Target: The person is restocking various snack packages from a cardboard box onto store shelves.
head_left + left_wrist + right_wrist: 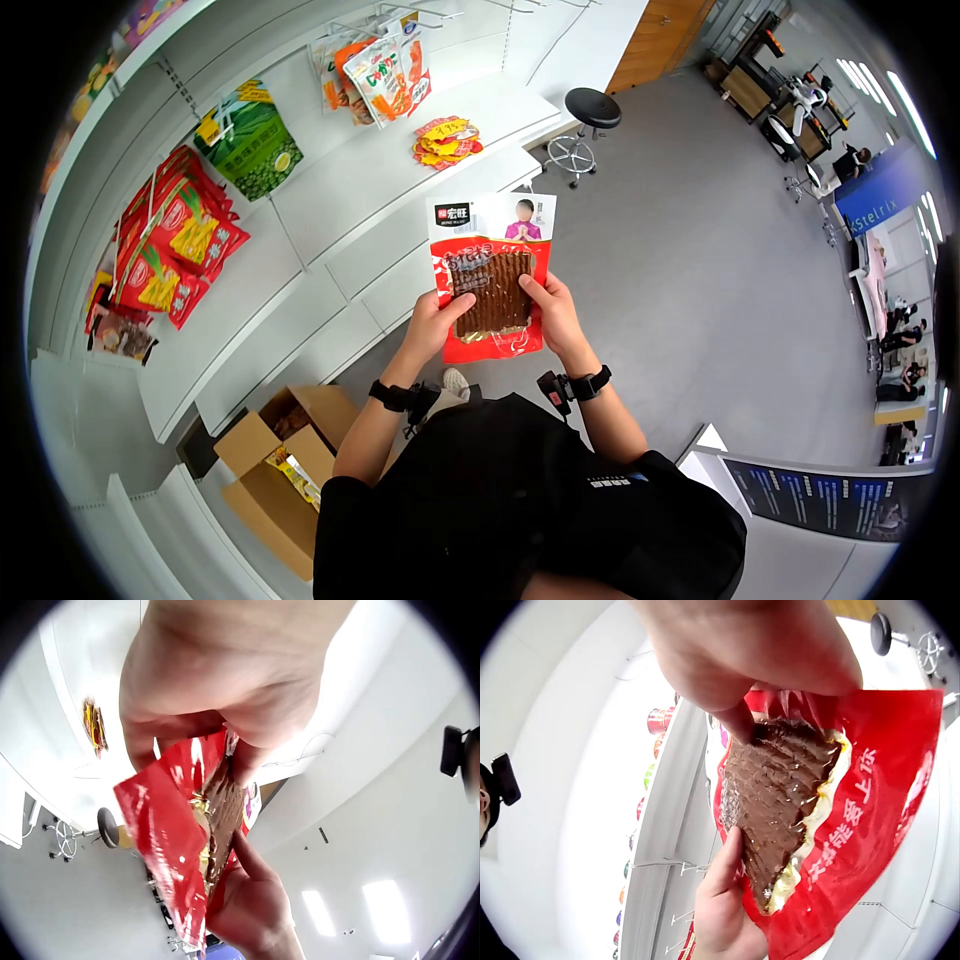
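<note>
A red and white snack packet point(493, 350) with brown sticks showing in its clear window is held upright in front of the body in the head view. My left hand point(432, 325) grips its left edge, thumb over the front. On the opposite edge my right hand point(562, 318) holds it the same way, thumb lying on the window. The left wrist view catches the packet point(161, 825) from the side, its red lower part bent. In the right wrist view the brown sticks point(780, 780) fill the window, with a gold strip along one side; the fingers behind the packet are hidden.
White shelves point(350, 220) stand ahead and left, with red snack bags point(175, 245), a green bag point(250, 140), hanging packets point(385, 80) and a small pile of yellow-red packets point(446, 142). An opened cardboard box point(265, 495) sits at lower left. A black stool point(592, 107) stands beyond.
</note>
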### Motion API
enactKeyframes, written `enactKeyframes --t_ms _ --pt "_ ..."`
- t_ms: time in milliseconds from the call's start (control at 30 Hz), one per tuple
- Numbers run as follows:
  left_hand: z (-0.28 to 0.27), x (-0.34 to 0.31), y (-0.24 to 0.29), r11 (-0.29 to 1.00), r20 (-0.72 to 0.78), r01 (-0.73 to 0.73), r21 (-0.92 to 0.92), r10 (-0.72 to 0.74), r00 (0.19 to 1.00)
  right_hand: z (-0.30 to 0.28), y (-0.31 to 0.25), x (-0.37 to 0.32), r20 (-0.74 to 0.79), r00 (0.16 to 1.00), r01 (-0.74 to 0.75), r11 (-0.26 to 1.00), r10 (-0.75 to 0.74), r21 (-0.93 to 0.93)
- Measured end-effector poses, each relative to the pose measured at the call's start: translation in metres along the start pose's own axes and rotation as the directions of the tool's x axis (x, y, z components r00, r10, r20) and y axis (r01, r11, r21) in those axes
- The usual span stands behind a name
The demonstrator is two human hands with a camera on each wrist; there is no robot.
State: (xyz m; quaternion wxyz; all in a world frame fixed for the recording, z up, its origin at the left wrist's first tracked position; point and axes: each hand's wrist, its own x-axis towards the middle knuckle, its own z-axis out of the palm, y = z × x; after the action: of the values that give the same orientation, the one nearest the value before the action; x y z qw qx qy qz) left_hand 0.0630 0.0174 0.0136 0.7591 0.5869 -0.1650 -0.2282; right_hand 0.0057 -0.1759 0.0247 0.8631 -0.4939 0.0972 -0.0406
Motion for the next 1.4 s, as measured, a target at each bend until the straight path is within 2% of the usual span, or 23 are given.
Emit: enactKeyframes --t_ms 333,433,467,567,700,800,900,1033,1100,1133,1233,1367,1400 --pt "-0.023 0.079 0.012 0.992 0.112 0.088 -0.088 -0.078 0.991 -0.006 -0.008 0.073 -0.028 1.0 0.006 0.998 -0.004 0.068" --pt "-0.032 0.097 0.007 0.999 0.045 0.048 0.003 -0.048 0.998 0.001 -0.018 0.094 -0.022 1.0 0.005 0.996 -0.003 0.093" --pt "-0.037 0.104 0.009 0.999 0.073 0.036 0.018 -0.038 0.997 0.001 -0.018 0.104 0.003 1.0 -0.001 0.996 0.0 0.095" --pt "-0.047 0.128 0.013 0.999 0.049 0.032 -0.005 -0.031 0.998 -0.008 -0.015 0.14 0.073 0.997 -0.042 0.995 0.035 0.09" --pt "-0.058 0.164 0.018 0.999 -0.126 0.024 0.044 -0.019 0.992 -0.005 -0.022 0.208 0.162 0.984 -0.09 0.994 0.078 0.067" --pt "-0.06 0.193 0.03 0.997 -0.241 -0.031 0.066 0.046 0.969 -0.002 -0.034 0.258 0.24 0.966 -0.098 0.995 0.091 0.018" --pt "-0.058 0.235 0.039 0.984 -0.335 -0.072 0.165 0.125 0.934 -0.003 -0.059 0.308 0.316 0.946 -0.063 0.997 0.071 -0.034" --pt "-0.05 0.272 0.059 0.962 -0.447 -0.081 0.259 0.194 0.873 0.003 -0.09 0.363 0.41 0.904 -0.102 0.993 0.118 -0.061" --pt "-0.044 0.283 0.063 0.957 -0.505 -0.089 0.277 0.224 0.834 0.003 -0.099 0.383 0.465 0.879 -0.073 0.994 0.104 -0.084" --pt "-0.041 0.289 0.061 0.971 -0.539 -0.119 0.206 0.215 0.815 0.002 -0.102 0.389 0.489 0.866 -0.065 0.993 0.104 -0.097" --pt "-0.031 0.299 0.07 0.967 -0.592 -0.14 0.214 0.243 0.768 0.005 -0.109 0.404 0.485 0.866 -0.087 0.991 0.124 -0.099" --pt "-0.035 0.304 0.076 0.951 -0.639 -0.058 0.305 0.25 0.727 0.011 -0.1 0.422 0.507 0.849 -0.108 0.988 0.15 -0.111" --pt "-0.036 0.305 0.075 0.959 -0.652 -0.066 0.276 0.238 0.72 0.011 -0.1 0.426 0.515 0.842 -0.107 0.985 0.162 -0.135"
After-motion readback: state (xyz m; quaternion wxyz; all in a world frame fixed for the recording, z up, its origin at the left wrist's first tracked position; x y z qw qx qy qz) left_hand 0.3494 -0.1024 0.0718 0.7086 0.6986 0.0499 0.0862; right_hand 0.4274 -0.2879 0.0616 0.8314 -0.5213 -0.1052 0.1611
